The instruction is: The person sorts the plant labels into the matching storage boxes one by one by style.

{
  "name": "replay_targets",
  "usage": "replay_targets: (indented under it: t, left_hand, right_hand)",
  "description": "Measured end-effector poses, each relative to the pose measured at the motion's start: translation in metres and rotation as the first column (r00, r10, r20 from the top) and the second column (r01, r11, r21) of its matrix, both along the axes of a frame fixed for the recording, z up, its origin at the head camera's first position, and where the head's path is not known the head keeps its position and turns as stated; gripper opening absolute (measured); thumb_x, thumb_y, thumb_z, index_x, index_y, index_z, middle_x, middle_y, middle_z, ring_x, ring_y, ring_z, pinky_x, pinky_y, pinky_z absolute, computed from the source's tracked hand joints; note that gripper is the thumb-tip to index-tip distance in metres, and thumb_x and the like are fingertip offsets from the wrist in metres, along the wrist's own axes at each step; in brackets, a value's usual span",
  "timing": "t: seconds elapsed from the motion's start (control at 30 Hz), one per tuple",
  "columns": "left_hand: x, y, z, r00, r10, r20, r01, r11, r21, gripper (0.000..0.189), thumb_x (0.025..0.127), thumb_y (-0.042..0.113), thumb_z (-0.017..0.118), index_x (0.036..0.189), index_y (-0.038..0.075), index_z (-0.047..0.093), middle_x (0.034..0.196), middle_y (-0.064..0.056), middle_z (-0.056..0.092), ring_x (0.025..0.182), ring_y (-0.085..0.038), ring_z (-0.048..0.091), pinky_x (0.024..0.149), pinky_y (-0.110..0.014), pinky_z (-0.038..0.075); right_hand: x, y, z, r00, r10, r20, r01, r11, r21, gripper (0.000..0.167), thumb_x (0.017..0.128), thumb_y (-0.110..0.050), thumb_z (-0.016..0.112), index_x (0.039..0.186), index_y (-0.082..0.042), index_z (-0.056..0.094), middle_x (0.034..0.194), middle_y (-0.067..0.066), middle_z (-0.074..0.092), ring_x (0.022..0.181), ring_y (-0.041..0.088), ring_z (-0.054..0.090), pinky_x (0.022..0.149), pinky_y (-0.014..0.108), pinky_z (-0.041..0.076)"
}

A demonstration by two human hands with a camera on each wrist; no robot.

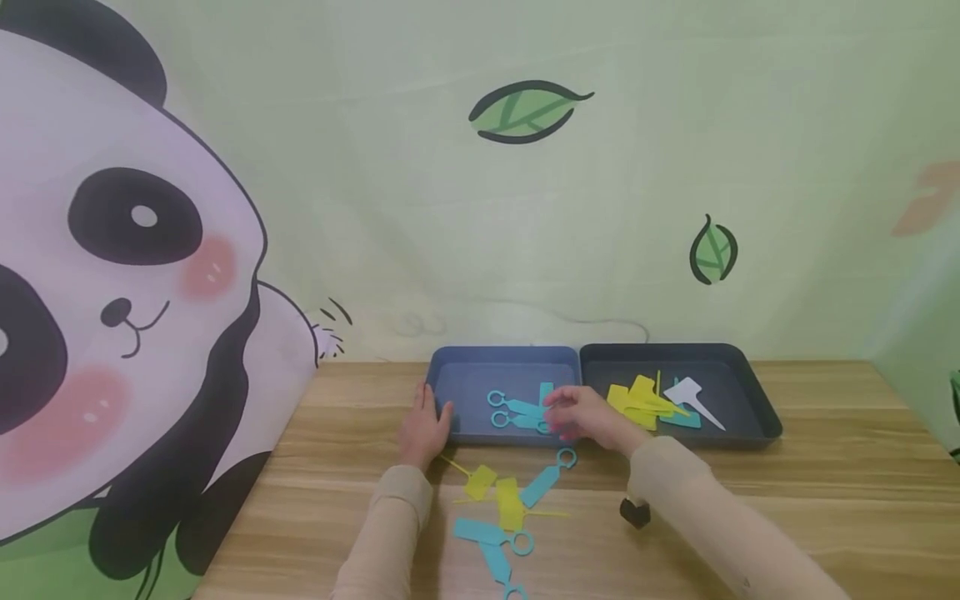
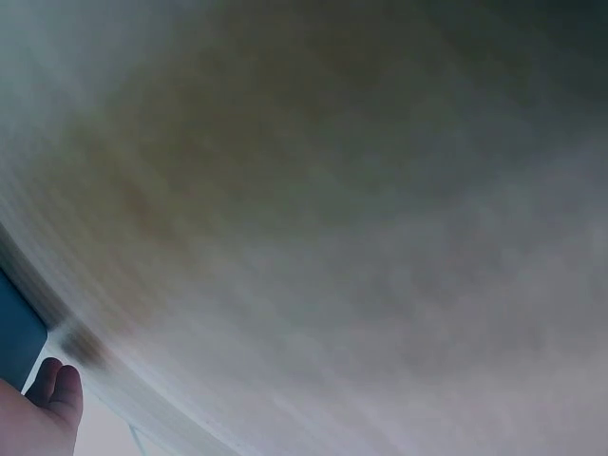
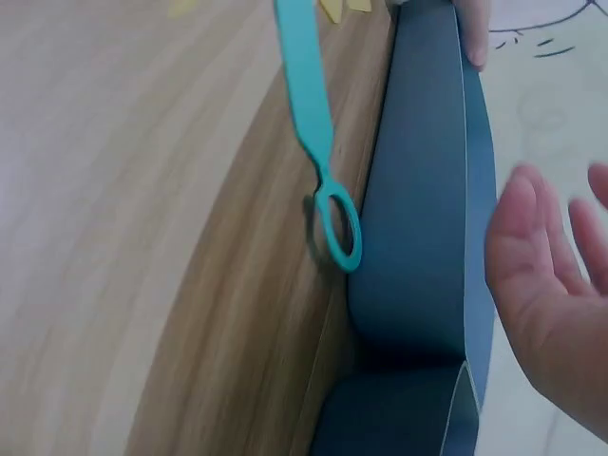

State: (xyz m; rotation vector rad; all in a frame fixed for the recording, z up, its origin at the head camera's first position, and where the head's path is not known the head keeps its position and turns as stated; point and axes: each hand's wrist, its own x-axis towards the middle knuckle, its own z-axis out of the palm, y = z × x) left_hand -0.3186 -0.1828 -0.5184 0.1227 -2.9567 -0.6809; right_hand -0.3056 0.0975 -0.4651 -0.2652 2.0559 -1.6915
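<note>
My left hand (image 1: 424, 427) rests against the left wall of the blue tray (image 1: 465, 364), fingers extended along it. Over the tray's right part hovers my right hand (image 1: 588, 414), its fingers loosely bent; in the right wrist view this hand (image 3: 546, 275) is beside the rim with nothing between thumb and fingers. Several teal plant tags with ring ends (image 1: 517, 422) lie in the tray just left of my right fingertips. On the table in front are more teal ring tags (image 1: 542, 486) and yellow plant tags (image 1: 509, 502), some overlapping.
A dark tray (image 1: 761, 417) stands against the blue tray's right side. It holds yellow tags (image 1: 637, 400), a teal tag (image 1: 681, 420) and a white T-shaped tag (image 1: 690, 393). Behind the wooden table (image 1: 825, 483) hangs a printed cloth (image 1: 390, 167).
</note>
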Motion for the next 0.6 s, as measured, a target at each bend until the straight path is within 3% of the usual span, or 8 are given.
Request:
replay_targets:
  t: [0.13,0.27,0.47,0.6]
  left_hand:
    - [0.0,0.0,0.0,1.0,0.003,0.002,-0.003,1.0,0.004,0.065,0.092,0.043,0.033,0.139,0.0,0.022,0.148,-0.012,0.015,0.124,-0.036,0.037,0.097,-0.046,0.034]
    - [0.0,0.0,0.0,1.0,0.004,-0.001,-0.004,1.0,0.007,0.064,0.092,0.043,0.033,0.139,0.001,0.022,0.148,-0.011,0.015,0.124,-0.036,0.036,0.097,-0.046,0.035]
    - [0.001,0.0,-0.001,1.0,0.002,-0.011,-0.002,1.0,0.01,0.064,0.092,0.041,0.034,0.139,0.0,0.023,0.148,-0.012,0.016,0.123,-0.036,0.037,0.097,-0.046,0.035]
    - [0.001,0.0,-0.001,1.0,0.003,-0.014,-0.003,1.0,0.009,0.064,0.092,0.041,0.034,0.139,0.0,0.023,0.148,-0.013,0.017,0.124,-0.035,0.037,0.097,-0.045,0.035]
  right_hand:
    - [0.011,0.005,0.0,0.985,0.147,-0.091,-0.137,0.985,0.107,0.031,0.083,-0.008,0.057,0.108,0.008,0.051,0.096,0.024,0.058,0.074,0.017,0.059,0.067,0.04,0.052]
    - [0.019,0.006,-0.004,0.947,0.233,-0.222,-0.186,0.959,0.215,0.025,0.081,-0.006,0.057,0.101,0.008,0.056,0.094,0.02,0.06,0.074,0.02,0.057,0.063,0.037,0.051]
    - [0.031,0.002,-0.009,0.851,0.335,-0.406,-0.163,0.901,0.402,0.018,0.079,-0.003,0.059,0.095,0.001,0.062,0.094,0.013,0.064,0.088,0.02,0.057,0.075,0.031,0.048]
    - [0.038,-0.001,-0.016,0.757,0.418,-0.503,-0.109,0.839,0.534,0.017,0.078,-0.003,0.059,0.094,-0.003,0.064,0.092,0.005,0.064,0.089,0.02,0.058,0.077,0.032,0.048]
